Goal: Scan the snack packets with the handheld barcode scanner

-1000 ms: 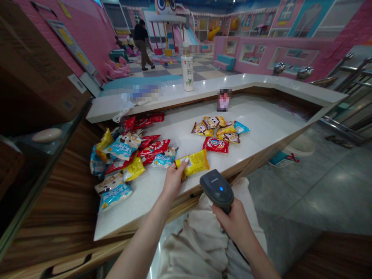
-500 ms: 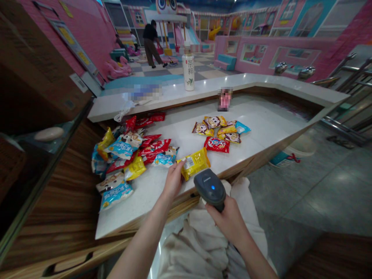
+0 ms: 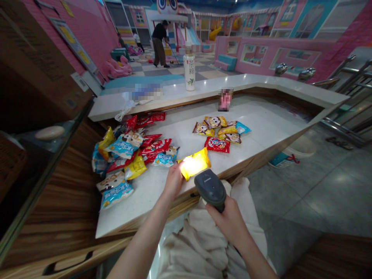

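Gripping a yellow packet (image 3: 200, 164) (left) and scanner (image 3: 210, 188) (right), closed hands (image 3: 173, 180) (image 3: 231, 215) face a bottle (image 3: 190, 73) reading "茶粹".

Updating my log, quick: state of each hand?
Left hand: closed, holding a brightly lit yellow packet.
Right hand: closed, holding a dark handheld scanner.

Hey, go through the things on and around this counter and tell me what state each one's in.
Left hand: closed on the yellow packet.
Yellow packet: held, washed out by bright light.
Right hand: wrapped around the scanner.
Scanner: held, apparently lit, front towards the packet.
Left-side packets: heaped, overlapping.
Far packets: lying in a small cluster.
Bottle: upright.
Bucket: on the floor.
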A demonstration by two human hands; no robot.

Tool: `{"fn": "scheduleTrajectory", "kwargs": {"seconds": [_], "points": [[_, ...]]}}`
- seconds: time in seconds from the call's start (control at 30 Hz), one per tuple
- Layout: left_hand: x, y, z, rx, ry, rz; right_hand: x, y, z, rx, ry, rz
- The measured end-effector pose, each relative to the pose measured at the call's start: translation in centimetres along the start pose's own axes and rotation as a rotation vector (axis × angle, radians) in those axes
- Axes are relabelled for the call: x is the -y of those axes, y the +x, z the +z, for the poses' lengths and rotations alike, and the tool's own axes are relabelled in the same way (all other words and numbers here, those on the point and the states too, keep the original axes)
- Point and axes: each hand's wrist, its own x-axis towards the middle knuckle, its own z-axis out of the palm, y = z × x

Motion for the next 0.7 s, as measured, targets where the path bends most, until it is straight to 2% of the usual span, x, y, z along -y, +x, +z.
{"fn": "scheduleTrajectory", "kwargs": {"seconds": [0.27, 0.43, 0.7], "points": [[0.32, 0.3, -0.56, -0.085, 0.048, 0.008, -0.15, 0.11, -0.04, -0.006, 0.006, 0.011], [0.71, 0.35, -0.54, -0.004, 0.026, 0.022, 0.08, 0.12, -0.11, 0.0, -0.006, 0.008], [0.65, 0.41, -0.52, 0.034, 0.042, 0.043, 0.35, 0.25, -0.21, 0.007, 0.002, 0.001]]}}
